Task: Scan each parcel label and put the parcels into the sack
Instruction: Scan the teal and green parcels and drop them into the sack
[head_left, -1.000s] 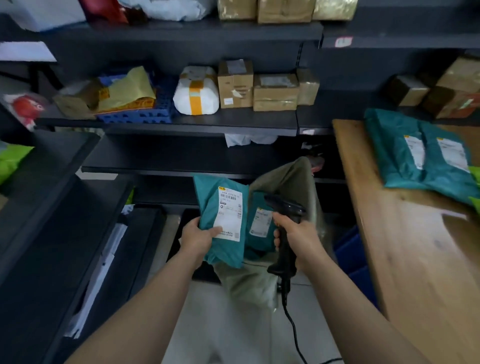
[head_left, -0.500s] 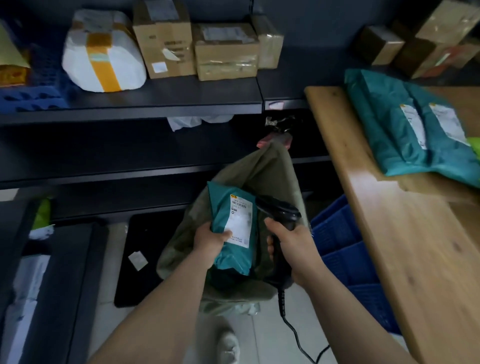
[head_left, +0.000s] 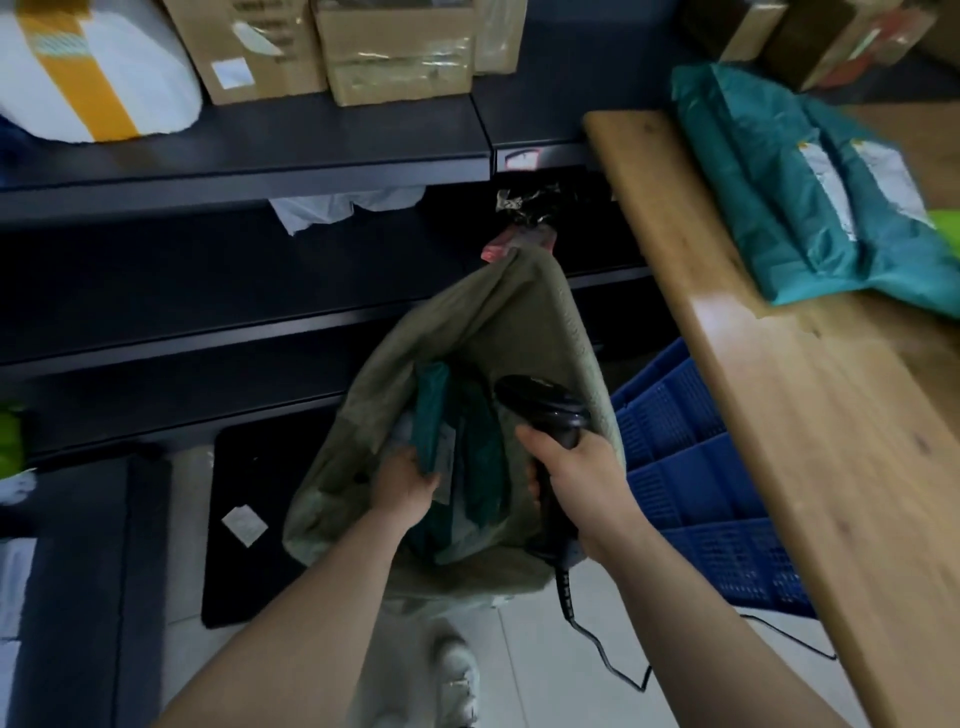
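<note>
- A white parcel (head_left: 88, 78) with a yellow band is noted at the upper left on the dark shelf (head_left: 260, 156). Cardboard boxes (head_left: 395, 57) are set just beside it.
- Below, a black mat (head_left: 249, 467) is seen on the floor, with a small pale scrap (head_left: 244, 525) lying on it.
- At centre, the olive sack (head_left: 519, 312) is found open-mouthed, its far rim raised toward the shelf.
- The left hand (head_left: 402, 480) is placed inside the sack mouth and is closed around the lower end of a teal parcel (head_left: 431, 410). The parcel is held roughly upright within the sack. A label is partly seen on its right side but cannot be read.
- More teal wrapping is seen deeper in the sack.
- A blurred pale shoe (head_left: 457, 670) is noted below the sack.
- The right hand (head_left: 576, 473) is clenched round the grip of a black scanner (head_left: 545, 410). The scanner's head is held over the sack's right side. Its cable (head_left: 565, 592) is trailed down to the floor.
- A blue crate (head_left: 691, 467) is seen just beside the sack, partly hidden by the edge of the wooden counter (head_left: 831, 467).
- At the counter's far end, two teal parcels on the counter (head_left: 769, 208) are laid side by side, with white labels facing up.
</note>
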